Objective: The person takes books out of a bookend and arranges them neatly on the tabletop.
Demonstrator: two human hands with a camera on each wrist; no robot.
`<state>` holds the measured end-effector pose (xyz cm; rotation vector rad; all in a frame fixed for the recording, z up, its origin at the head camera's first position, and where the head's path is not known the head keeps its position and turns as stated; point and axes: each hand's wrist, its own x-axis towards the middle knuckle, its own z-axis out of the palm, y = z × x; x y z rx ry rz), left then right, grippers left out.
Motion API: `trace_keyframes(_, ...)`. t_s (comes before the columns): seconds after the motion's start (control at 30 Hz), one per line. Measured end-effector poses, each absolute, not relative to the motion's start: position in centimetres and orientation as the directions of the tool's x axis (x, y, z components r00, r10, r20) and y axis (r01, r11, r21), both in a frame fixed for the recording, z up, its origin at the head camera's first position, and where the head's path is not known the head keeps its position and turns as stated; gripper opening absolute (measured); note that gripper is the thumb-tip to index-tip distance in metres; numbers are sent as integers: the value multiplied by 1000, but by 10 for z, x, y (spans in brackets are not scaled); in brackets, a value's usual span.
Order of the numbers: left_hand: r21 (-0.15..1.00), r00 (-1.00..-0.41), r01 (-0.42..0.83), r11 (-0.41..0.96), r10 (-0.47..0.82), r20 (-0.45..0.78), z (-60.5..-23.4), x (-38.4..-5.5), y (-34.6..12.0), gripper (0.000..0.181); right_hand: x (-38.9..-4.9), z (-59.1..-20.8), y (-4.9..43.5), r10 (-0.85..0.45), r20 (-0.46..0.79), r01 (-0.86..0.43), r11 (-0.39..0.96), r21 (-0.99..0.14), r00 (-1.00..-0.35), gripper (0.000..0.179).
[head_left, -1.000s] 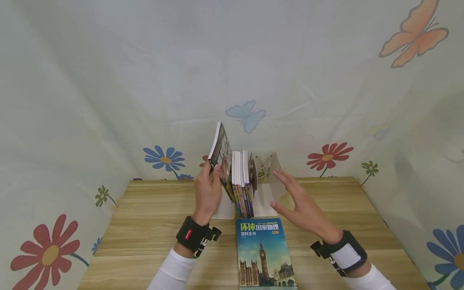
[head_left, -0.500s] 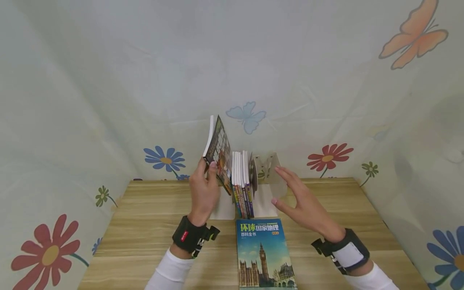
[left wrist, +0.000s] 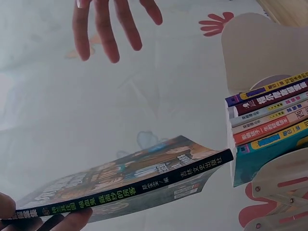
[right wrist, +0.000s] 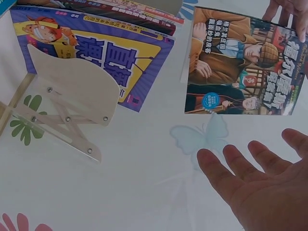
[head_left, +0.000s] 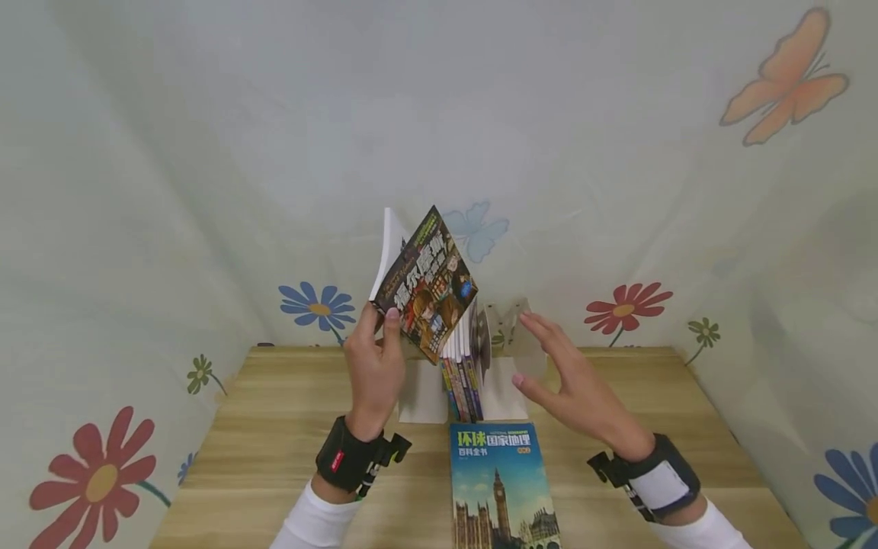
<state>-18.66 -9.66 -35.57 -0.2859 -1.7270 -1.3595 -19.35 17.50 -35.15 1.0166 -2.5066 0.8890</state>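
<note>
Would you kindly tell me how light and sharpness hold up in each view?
Head view: soft, even light over the held book; left wrist view: the backdrop washes out bright at the left edge, but the spine is readable; right wrist view: the cover is legible, without strong glare.

The far left and right corners of the table (head_left: 261, 450) leave passage; between them, upright books (head_left: 462, 389), the bookend (head_left: 504, 398) and the tilted book (head_left: 435, 290) block the way.

Light-brown wood-grain tabletop (head_left: 247, 442), creased pale-grey fabric backdrop (head_left: 329, 114) behind and both sides. Prints, head view — orange butterfly (head_left: 789, 85) high right, pale-blue butterfly (head_left: 485, 233) near centre, yellow-centred red flower (head_left: 101, 484) low left.
</note>
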Motion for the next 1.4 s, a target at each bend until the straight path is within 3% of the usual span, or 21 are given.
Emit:
trace_keyframes(0.3, 638, -556, 690, 342, -315, 769, -345, -172, -90, 22, -197, -340, 170, -535, 509, -737, 530, -418, -674, 79)
trace_keyframes(0.73, 692, -647, 680, 242, -247, 722, -310, -122, -78, 21, -195, -330, 163, -545, 485, -729, 511, -455, -684, 77)
trace_keyframes(1.1, 732, -718, 681, 26, -173, 674, -313, -105, -74, 32, -196, -330, 166, -535, 468, -710, 491, -506, -703, 78)
trace_keyframes(1.4, 743, -743, 666, -58, -128, 657, -315, -96, -74, 37, -195, -333, 172, -506, 457, -680, 484, -551, -731, 69)
